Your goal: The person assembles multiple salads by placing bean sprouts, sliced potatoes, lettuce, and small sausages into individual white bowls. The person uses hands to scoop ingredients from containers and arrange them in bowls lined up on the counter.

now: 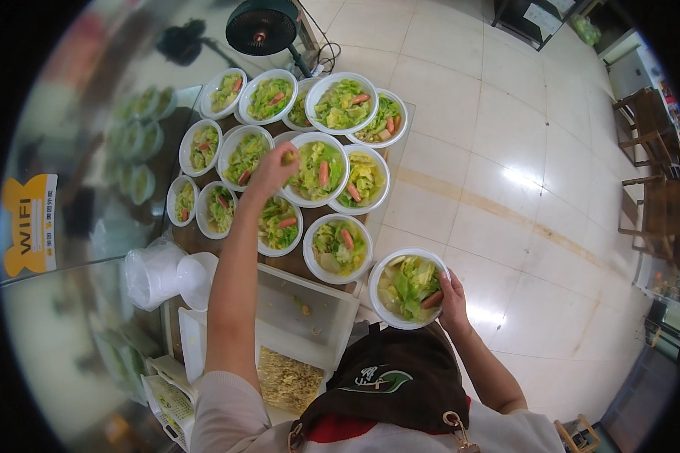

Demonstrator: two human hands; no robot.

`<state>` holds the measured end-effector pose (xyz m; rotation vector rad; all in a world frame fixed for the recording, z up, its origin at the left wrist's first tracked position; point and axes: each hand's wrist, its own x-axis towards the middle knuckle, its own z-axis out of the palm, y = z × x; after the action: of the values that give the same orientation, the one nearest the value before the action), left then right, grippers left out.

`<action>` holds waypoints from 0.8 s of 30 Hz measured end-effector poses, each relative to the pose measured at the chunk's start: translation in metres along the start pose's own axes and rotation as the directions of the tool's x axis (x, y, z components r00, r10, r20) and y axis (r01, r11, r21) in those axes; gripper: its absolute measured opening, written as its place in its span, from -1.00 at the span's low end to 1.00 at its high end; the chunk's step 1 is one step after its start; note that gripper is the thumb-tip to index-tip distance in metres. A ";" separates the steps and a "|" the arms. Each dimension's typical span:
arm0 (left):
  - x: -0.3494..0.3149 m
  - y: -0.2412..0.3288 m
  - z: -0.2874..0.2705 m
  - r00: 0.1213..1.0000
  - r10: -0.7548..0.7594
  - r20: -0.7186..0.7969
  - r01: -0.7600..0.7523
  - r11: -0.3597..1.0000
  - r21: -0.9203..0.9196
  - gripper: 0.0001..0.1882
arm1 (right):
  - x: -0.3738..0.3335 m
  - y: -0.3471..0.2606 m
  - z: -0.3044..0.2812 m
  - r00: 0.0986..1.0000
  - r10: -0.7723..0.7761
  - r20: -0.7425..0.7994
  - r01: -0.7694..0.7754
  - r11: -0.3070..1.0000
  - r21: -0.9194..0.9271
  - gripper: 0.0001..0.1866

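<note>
My right hand (453, 300) grips the rim of a white bowl (380, 303) filled with lettuce and a piece of sausage, held near my apron. My left hand (274, 171) reaches over the rows of bowls, its fingers pinched on what looks like a small piece of lettuce (288, 157). It is beside a raised bowl (321, 171) of lettuce and sausage, which stands partly on its neighbours. Another filled bowl (338, 248) is at the near right corner of the group. Several more such bowls cover the table, some overlapping at their rims.
A glass panel (91, 219) borders the table's left side. Bagged white bowls (149, 275) lie at the near left, beside a tray (310, 321) with food scraps. A black fan (261, 29) stands beyond the bowls. Wooden chairs (646, 124) are at the far right.
</note>
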<state>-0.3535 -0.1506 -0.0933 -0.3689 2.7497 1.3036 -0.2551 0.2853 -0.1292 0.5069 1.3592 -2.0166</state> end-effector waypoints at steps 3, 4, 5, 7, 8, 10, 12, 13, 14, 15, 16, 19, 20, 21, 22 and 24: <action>-0.015 -0.009 0.028 0.997 0.071 0.035 -0.078 0.962 0.263 -0.75 | 0.001 0.001 0.002 1.000 0.018 -0.012 -0.018 1.000 -0.023 -0.64; -0.019 -0.010 0.038 0.998 0.049 0.025 -0.054 0.935 0.351 -0.73 | 0.001 0.001 0.002 0.999 0.025 -0.022 -0.026 0.999 -0.034 -0.64; -0.022 -0.012 0.044 1.000 0.027 0.013 -0.030 0.900 0.436 -0.71 | 0.001 0.000 0.003 0.999 0.023 -0.022 -0.023 0.999 -0.032 -0.64; -0.023 -0.014 0.046 0.999 0.043 -0.005 -0.036 0.906 0.421 -0.69 | 0.000 -0.001 0.005 1.000 0.018 -0.024 -0.019 0.999 -0.028 -0.64; -0.023 -0.015 0.046 0.999 0.049 -0.015 -0.039 0.909 0.414 -0.67 | 0.001 -0.001 0.005 1.000 0.016 -0.024 -0.017 0.999 -0.030 -0.64; -0.025 -0.009 0.040 0.994 0.102 -0.050 -0.074 0.914 0.398 -0.68 | 0.001 0.001 0.003 1.000 0.010 -0.030 -0.011 1.000 -0.028 -0.64; -0.029 -0.007 0.028 0.983 0.163 -0.080 -0.122 0.920 0.372 -0.70 | 0.000 -0.001 0.003 1.000 0.017 -0.025 -0.018 1.000 -0.025 -0.64; -0.031 -0.008 0.021 0.976 0.197 -0.093 -0.152 0.922 0.355 -0.71 | -0.001 -0.002 0.004 1.000 0.022 -0.020 -0.022 0.999 -0.023 -0.64; -0.033 -0.008 0.015 0.967 0.231 -0.107 -0.183 0.923 0.338 -0.71 | -0.001 -0.001 0.005 1.000 0.025 -0.018 -0.026 0.999 -0.019 -0.64; -0.034 -0.002 0.011 0.967 0.226 -0.121 -0.181 0.936 0.301 -0.73 | 0.000 -0.001 0.005 0.999 0.026 -0.020 -0.026 1.000 -0.014 -0.64; -0.036 0.005 0.006 0.966 0.220 -0.135 -0.178 0.948 0.264 -0.74 | 0.000 0.000 0.005 0.999 0.026 -0.023 -0.026 1.000 -0.009 -0.64; -0.040 0.018 -0.005 0.986 0.115 -0.120 -0.110 0.993 0.047 -0.76 | 0.002 0.002 0.005 0.999 0.030 -0.019 -0.031 0.999 -0.017 -0.64; -0.041 0.020 -0.007 0.993 0.068 -0.098 -0.073 0.996 -0.043 -0.77 | 0.002 0.003 0.005 0.999 0.030 -0.018 -0.030 1.000 -0.007 -0.64; -0.042 0.020 -0.006 0.991 0.067 -0.117 -0.074 0.995 -0.063 -0.77 | 0.002 0.004 0.006 0.999 0.033 -0.012 -0.033 0.999 0.001 -0.64; -0.043 0.020 -0.003 0.988 0.065 -0.136 -0.077 0.994 -0.082 -0.78 | 0.002 0.005 0.008 0.999 0.035 -0.006 -0.035 0.999 0.009 -0.64; -0.043 0.010 0.001 0.989 -0.005 -0.145 -0.028 0.974 -0.226 -0.79 | 0.002 0.004 0.012 0.999 0.034 -0.008 -0.034 0.999 -0.003 -0.64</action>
<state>-0.3148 -0.1357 -0.0793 -0.4811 2.7236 1.6654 -0.2533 0.2725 -0.1283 0.5343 1.3496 -1.9868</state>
